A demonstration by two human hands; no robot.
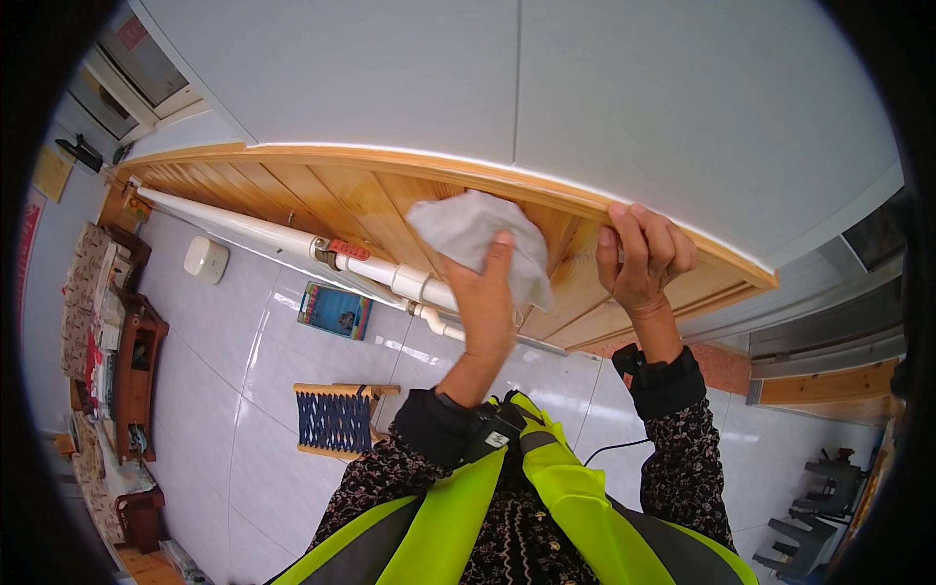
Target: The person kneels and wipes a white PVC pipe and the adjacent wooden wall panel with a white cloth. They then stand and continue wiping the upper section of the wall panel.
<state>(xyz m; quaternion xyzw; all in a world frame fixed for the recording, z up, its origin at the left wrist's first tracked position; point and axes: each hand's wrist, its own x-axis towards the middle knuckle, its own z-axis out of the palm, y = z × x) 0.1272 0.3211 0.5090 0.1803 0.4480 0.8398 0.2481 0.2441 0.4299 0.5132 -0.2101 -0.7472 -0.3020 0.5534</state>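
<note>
A pale grey-white cloth is spread under my left hand, whose thumb lies on top of it. The cloth rests against varnished wood panelling made of narrow boards. My right hand touches the wooden top trim to the right, its fingertips on the upper edge and nothing seen in its grasp. Above the trim rises a smooth light grey wall with a vertical seam.
A white pipe with a red-handled valve runs along the panelling. On the tiled floor are a folding stool, a blue tray and a white bin. Wooden furniture stands left; grey plastic stools stand right.
</note>
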